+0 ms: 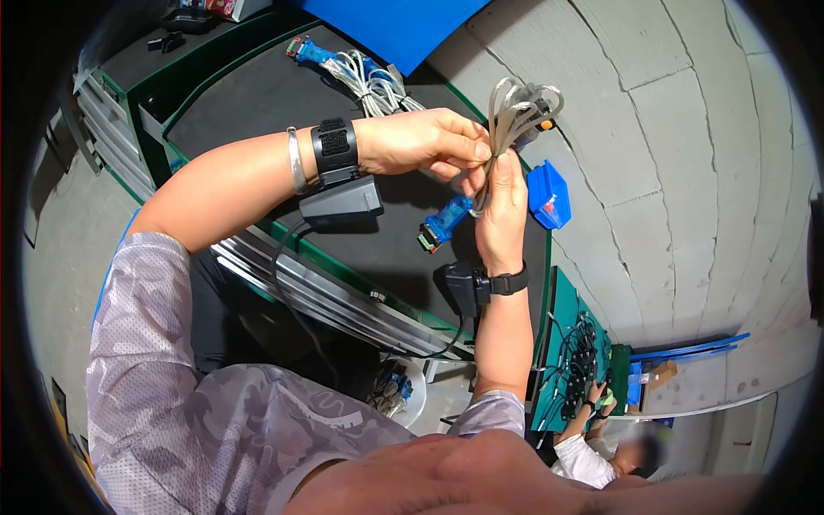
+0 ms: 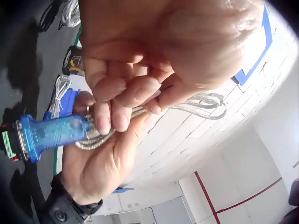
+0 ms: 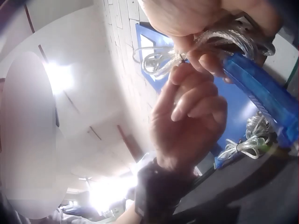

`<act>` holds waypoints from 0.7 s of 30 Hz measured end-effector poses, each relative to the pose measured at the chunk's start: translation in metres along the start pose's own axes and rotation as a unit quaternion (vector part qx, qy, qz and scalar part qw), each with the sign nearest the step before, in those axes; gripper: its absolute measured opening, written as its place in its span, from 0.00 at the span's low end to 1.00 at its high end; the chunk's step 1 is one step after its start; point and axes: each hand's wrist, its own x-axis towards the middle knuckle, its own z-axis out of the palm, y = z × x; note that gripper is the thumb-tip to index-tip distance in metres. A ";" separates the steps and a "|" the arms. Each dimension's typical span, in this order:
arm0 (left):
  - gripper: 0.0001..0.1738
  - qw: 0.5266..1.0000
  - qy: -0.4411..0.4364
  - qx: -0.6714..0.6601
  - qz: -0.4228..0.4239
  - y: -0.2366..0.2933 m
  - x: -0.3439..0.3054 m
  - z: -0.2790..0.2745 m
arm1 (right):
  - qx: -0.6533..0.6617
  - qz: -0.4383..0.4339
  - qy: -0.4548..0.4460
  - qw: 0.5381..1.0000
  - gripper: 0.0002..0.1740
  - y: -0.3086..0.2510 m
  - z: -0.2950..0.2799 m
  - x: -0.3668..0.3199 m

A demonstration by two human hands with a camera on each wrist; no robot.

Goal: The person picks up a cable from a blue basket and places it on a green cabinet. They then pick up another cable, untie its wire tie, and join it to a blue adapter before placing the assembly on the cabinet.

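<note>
A coiled grey-white cable (image 1: 515, 116) with a blue translucent connector (image 1: 442, 221) is held up over the dark bench. My left hand (image 1: 421, 142) pinches at the narrow middle of the bundle, where a thin dark tie (image 3: 182, 58) shows in the right wrist view. The right hand (image 1: 500, 210) grips the same bundle from below, thumb and fingers round it beside the connector. In the left wrist view the left hand (image 2: 173, 51) is above, the right hand (image 2: 100, 165) below, and the connector (image 2: 56, 135) sticks out leftward.
More tied cables with blue connectors (image 1: 369, 81) lie on the dark bench mat (image 1: 249, 112). A small blue bin (image 1: 549, 196) stands at the bench edge by the wall. A white bucket (image 1: 416, 390) holds cables below. Another person (image 1: 592, 455) works at a green table with black cables.
</note>
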 end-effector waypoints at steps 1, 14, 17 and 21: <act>0.15 0.999 -0.014 0.033 0.016 -0.001 0.002 -0.004 | -0.036 -0.004 -0.005 0.999 0.20 0.003 -0.002 0.001; 0.22 0.958 0.045 0.283 0.033 0.008 0.001 -0.002 | 0.107 0.047 0.049 0.992 0.21 0.010 -0.001 0.000; 0.18 0.960 0.075 0.250 0.102 0.001 0.003 -0.007 | 0.163 0.056 0.042 0.984 0.20 0.012 -0.004 -0.001; 0.11 0.941 0.116 0.270 0.166 -0.002 0.003 0.002 | 0.195 0.086 0.058 0.975 0.20 0.008 0.000 -0.001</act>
